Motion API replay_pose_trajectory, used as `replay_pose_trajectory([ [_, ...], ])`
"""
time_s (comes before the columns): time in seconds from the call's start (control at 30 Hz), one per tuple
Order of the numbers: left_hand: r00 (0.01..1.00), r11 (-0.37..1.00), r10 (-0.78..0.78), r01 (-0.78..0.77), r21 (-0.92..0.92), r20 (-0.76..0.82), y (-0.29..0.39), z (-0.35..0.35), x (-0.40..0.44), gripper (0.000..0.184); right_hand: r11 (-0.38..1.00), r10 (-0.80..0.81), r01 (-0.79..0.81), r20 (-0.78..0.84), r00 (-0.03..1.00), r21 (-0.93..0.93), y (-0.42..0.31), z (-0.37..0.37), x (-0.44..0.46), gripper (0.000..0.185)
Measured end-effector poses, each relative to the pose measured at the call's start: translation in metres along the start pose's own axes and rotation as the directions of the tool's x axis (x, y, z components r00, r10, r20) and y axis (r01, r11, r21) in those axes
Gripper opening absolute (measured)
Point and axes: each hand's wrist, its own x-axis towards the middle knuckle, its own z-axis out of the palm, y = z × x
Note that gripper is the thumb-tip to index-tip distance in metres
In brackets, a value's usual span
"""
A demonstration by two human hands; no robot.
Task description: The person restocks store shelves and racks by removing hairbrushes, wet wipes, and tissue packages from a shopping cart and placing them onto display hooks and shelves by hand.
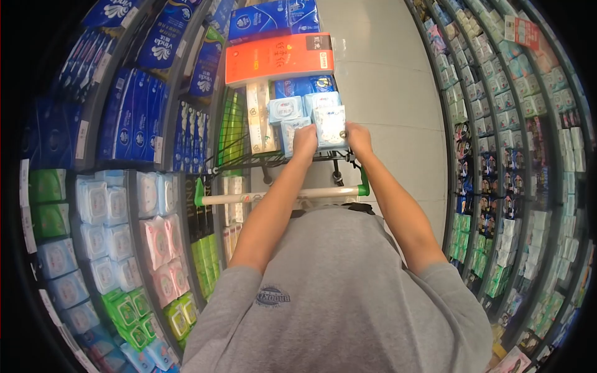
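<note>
Pack (331,128): our left grip (305,143) and right grip (359,139), nearly closed, pinch its sides, upper centre.
Wipes (285,109) beside: we might topple them by nudging.

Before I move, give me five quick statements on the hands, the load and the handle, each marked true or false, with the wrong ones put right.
1. The handle has green ends. True.
2. The left hand is gripping the handle. False: it is beyond the handle, close to the white pack.
3. The right hand is at the edge of the white pack. True.
4. The orange box is nearer the person than the white pack. False: it lies farther off.
5. The shirt is grey. True.
</note>
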Motion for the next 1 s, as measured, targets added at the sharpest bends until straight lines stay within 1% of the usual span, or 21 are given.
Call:
replay_pose_trajectory([
  [0.03,0.999,0.998,0.041,-0.042,-0.05,-0.019,0.013,-0.001,-0.014,0.037,1.0,0.006,-0.006,-0.002,1.0,0.004,-0.011,-0.001,-0.01,0.037],
  [0.07,0.996,0.992,0.081,-0.084,-0.096,-0.035,0.028,-0.004,-0.029,0.034,0.966,0.026,-0.011,-0.053,0.998,0.258,-0.021,0.001,-0.02,0.036],
  [0.1,0.997,0.994,0.079,-0.079,-0.077,-0.015,0.035,-0.009,-0.039,0.034,0.866,0.064,0.0,-0.11,0.992,0.501,-0.029,0.001,-0.03,0.035],
  [0.13,0.98,0.979,0.191,-0.193,-0.058,-0.048,0.042,-0.012,-0.046,0.032,0.83,0.081,-0.036,-0.055,0.995,0.557,-0.036,-0.007,-0.04,0.031],
  [0.23,0.887,0.883,0.461,-0.462,-0.088,-0.027,0.039,-0.013,-0.049,0.029,0.72,0.173,-0.01,-0.165,0.971,0.694,-0.053,-0.007,-0.065,0.03],
  [0.3,0.885,0.875,0.463,-0.448,-0.186,0.048,0.047,-0.002,-0.058,0.031,0.77,0.258,-0.075,-0.201,0.945,0.634,-0.076,-0.027,-0.094,0.034],
  [0.33,0.891,0.878,0.44,-0.403,-0.258,0.107,0.06,0.008,-0.072,0.033,0.734,0.241,-0.034,-0.213,0.947,0.678,-0.087,-0.039,-0.11,0.036],
  [0.37,0.897,0.888,0.399,-0.325,-0.326,0.192,0.076,0.016,-0.088,0.033,0.764,0.179,0.046,-0.28,0.943,0.643,-0.085,-0.046,-0.116,0.037],
  [0.4,0.891,0.893,0.379,-0.282,-0.351,0.249,0.08,0.026,-0.096,0.032,0.775,0.074,0.188,-0.382,0.921,0.603,-0.069,-0.052,-0.117,0.038],
  [0.43,0.875,0.91,0.355,-0.242,-0.336,0.33,0.086,0.035,-0.106,0.036,0.793,0.066,0.214,-0.431,0.9,0.57,-0.063,-0.065,-0.123,0.04],
  [0.5,0.81,0.899,0.393,-0.239,-0.368,0.435,0.082,0.066,-0.114,0.044,0.825,0.066,0.248,-0.522,0.85,0.508,-0.052,-0.095,-0.136,0.043],
  [0.53,0.793,0.89,0.417,-0.256,-0.378,0.445,0.083,0.081,-0.121,0.044,0.822,0.049,0.275,-0.543,0.838,0.499,-0.042,-0.11,-0.14,0.043],
  [0.6,0.764,0.918,0.348,-0.16,-0.362,0.544,0.089,0.117,-0.137,0.054,0.9,0.024,0.241,-0.593,0.805,0.364,-0.018,-0.145,-0.144,0.044],
  [0.63,0.743,0.912,0.369,-0.176,-0.37,0.558,0.094,0.137,-0.146,0.054,0.897,0.01,0.266,-0.616,0.787,0.354,-0.009,-0.165,-0.149,0.044],
  [0.7,0.743,0.952,0.261,-0.094,-0.29,0.616,0.101,0.18,-0.159,0.056,0.874,0.057,0.25,-0.597,0.8,0.417,0.008,-0.204,-0.155,0.051],
  [0.73,0.726,0.95,0.28,-0.114,-0.292,0.628,0.102,0.204,-0.164,0.056,0.869,0.046,0.274,-0.617,0.785,0.413,0.018,-0.223,-0.16,0.051],
  [0.8,0.668,0.986,0.151,-0.05,-0.159,0.729,0.104,0.262,-0.174,0.056,0.899,-0.017,0.299,-0.658,0.753,0.319,0.034,-0.272,-0.172,0.066],
  [0.83,0.645,0.986,0.156,-0.064,-0.151,0.748,0.105,0.294,-0.181,0.056,0.896,-0.014,0.313,-0.683,0.731,0.316,0.044,-0.3,-0.178,0.066],
  [0.9,0.581,0.997,0.073,-0.012,-0.082,0.811,0.104,0.352,-0.201,0.054,0.939,-0.033,0.244,-0.644,0.764,0.241,0.062,-0.351,-0.199,0.085],
  [0.93,0.567,0.997,0.072,-0.02,-0.074,0.821,0.103,0.377,-0.211,0.054,0.938,-0.029,0.249,-0.659,0.752,0.243,0.073,-0.374,-0.21,0.085],
  [1.0,0.497,0.999,0.0,-0.031,0.018,0.868,0.108,0.425,-0.232,0.058,0.982,-0.08,0.176,-0.711,0.698,0.062,0.091,-0.418,-0.227,0.093],
])
